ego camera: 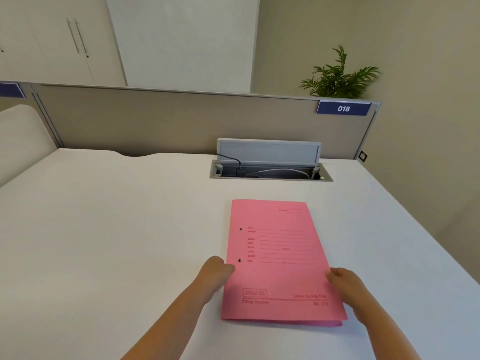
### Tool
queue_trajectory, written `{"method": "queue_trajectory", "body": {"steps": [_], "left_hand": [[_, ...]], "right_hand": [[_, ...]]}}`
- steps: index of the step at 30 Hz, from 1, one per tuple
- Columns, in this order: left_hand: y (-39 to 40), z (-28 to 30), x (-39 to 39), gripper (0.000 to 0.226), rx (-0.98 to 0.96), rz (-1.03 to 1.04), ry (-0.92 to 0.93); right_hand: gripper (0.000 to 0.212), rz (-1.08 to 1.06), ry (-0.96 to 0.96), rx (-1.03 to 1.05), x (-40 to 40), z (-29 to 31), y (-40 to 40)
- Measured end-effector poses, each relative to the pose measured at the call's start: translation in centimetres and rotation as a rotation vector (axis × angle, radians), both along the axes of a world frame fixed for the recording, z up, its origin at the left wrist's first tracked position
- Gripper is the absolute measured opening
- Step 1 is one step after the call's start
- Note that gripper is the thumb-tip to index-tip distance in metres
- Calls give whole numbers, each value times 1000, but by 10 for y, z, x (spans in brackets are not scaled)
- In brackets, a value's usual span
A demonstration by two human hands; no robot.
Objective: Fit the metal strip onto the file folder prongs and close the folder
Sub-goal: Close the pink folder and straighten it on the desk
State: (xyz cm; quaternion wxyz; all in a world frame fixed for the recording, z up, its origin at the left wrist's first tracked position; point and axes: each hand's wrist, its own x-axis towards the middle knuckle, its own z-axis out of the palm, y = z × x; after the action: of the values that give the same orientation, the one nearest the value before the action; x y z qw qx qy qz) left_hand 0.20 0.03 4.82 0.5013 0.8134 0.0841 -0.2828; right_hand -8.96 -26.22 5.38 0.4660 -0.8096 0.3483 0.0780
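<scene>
Two hands at closed pink folder [280,261] flat on counter [130,229]: left hand [217,271] curled at spine edge, right hand [342,281] loosely touching opening edge. Metal strip unseen; probably lift cover from right, steady spine.

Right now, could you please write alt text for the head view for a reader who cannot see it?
A closed pink file folder lies on a white desk, with a left hand at its spine edge and a right hand at its opening edge. Behind it are an open cable tray and a partition sign reading 018.
</scene>
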Motion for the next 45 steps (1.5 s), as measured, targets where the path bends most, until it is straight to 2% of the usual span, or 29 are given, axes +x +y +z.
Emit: {"method": "queue_trajectory", "body": {"steps": [5,9,15,24,28,31,36,41,43,45], "left_hand": [[-1,-5,0,32,-9,51,-24],[6,-9,3,36,-48,141,4],[25,-3,9,21,-68,215,81],[66,17,56,8,-124,339,-21],[83,20,88,14,-92,405,-77],[93,20,109,9,-62,435,-95],[100,17,135,5,-26,465,-115],[102,10,146,28,29,461,-126],[103,7,149,26,53,459,-127],[103,5,152,15,94,435,-136]], "right_hand": [[31,26,84,-129,7,-13,6],[34,-19,62,-92,10,-21,2],[29,-21,-14,-15,22,-19,15],[28,92,-97,-21,86,-1,51],[23,166,-82,-80,125,4,72],[19,227,-43,-144,148,4,87],[35,227,26,-234,176,0,102],[36,221,81,-260,194,-6,111],[34,212,82,-265,198,-8,114],[34,208,82,-279,202,-10,116]]}}
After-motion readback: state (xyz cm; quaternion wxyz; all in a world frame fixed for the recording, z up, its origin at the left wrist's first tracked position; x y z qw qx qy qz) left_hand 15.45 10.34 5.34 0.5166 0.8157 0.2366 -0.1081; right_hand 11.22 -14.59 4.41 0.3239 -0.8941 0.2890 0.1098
